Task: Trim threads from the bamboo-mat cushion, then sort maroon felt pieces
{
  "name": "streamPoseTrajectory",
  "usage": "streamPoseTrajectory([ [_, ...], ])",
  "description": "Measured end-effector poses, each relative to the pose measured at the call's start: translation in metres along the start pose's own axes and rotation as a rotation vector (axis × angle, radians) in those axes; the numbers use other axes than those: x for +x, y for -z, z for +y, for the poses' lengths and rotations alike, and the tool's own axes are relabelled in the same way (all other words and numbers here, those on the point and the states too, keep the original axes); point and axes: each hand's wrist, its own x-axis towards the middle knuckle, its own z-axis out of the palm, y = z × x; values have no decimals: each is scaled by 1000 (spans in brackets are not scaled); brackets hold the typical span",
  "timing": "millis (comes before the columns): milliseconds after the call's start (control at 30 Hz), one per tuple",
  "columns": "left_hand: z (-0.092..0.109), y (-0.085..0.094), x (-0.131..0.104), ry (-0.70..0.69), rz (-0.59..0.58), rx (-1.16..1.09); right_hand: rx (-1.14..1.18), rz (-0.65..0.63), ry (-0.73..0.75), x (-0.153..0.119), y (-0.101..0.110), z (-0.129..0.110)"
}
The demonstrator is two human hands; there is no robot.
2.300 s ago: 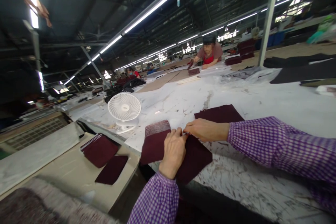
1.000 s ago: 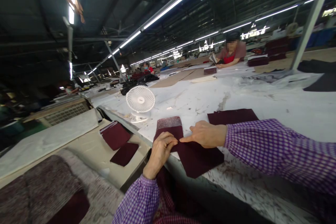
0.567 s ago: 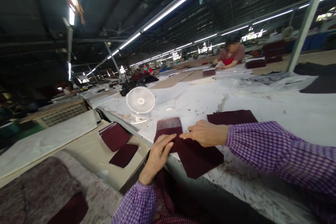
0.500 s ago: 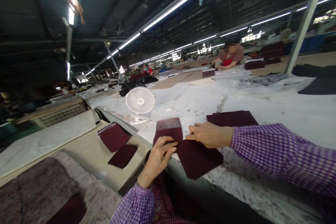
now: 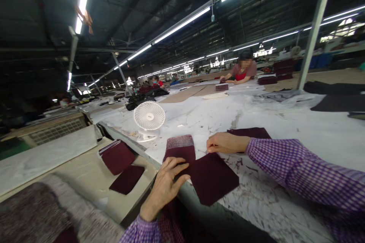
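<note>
Right hand (image 5: 226, 142) has shifted R since ½ sec ago; fingers curled tight, can't tell if they've got anything. Dark cloth (image 5: 215, 178) lies just nearside, approx. square, no clear long axis, its near corner at the table (image 5: 196, 117) edge. L hand (image 5: 164, 184), fingers spread, pinching nothing, is by its L side; white tabletop beyond both.

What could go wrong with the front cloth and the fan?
The front cloth might slip down, because its near corner seems to poke past the edge of the table. The fan stands close to the table's edge too, so a bump could knock it off.
</note>
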Motion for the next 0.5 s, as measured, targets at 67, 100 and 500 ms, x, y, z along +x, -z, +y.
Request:
streamPoseTrajectory([
  [67,-4,0,-3,3,15,-34,95,-6,-36,2,-7,2],
  [100,-8,0,-5,10,34,-58,142,-19,-54,3,-7,3],
  [500,-24,5,-5,316,291,-352,-63,-45,-472,-54,61,98],
])
